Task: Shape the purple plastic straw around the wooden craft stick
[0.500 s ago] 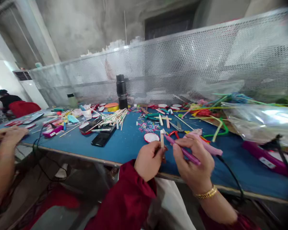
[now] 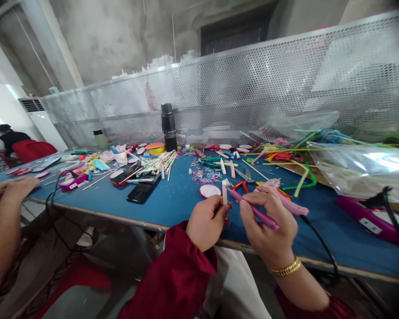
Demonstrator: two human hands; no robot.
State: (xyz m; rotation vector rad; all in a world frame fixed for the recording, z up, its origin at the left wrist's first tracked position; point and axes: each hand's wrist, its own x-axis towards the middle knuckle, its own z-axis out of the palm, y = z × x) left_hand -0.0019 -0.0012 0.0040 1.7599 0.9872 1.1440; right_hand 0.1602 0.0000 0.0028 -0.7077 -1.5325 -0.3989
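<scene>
Hovering over the blue table (image 2: 179, 201), a stick (image 2: 224, 190) is pinched by the left hand (image 2: 206, 223), a purple tube (image 2: 256, 212) by the right hand (image 2: 269, 232).

Dark red sleeve (image 2: 173, 274) down to the left hand (image 2: 206, 222), gold bracelet (image 2: 286, 267) at right wrist, white clothing (image 2: 234, 283)

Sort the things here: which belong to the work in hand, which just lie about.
In hand: pale stick in left hand; purple tube in right hand.
Lying about: black flask, phone, scissors, heap of sticks, round lid, plastic bag.
</scene>
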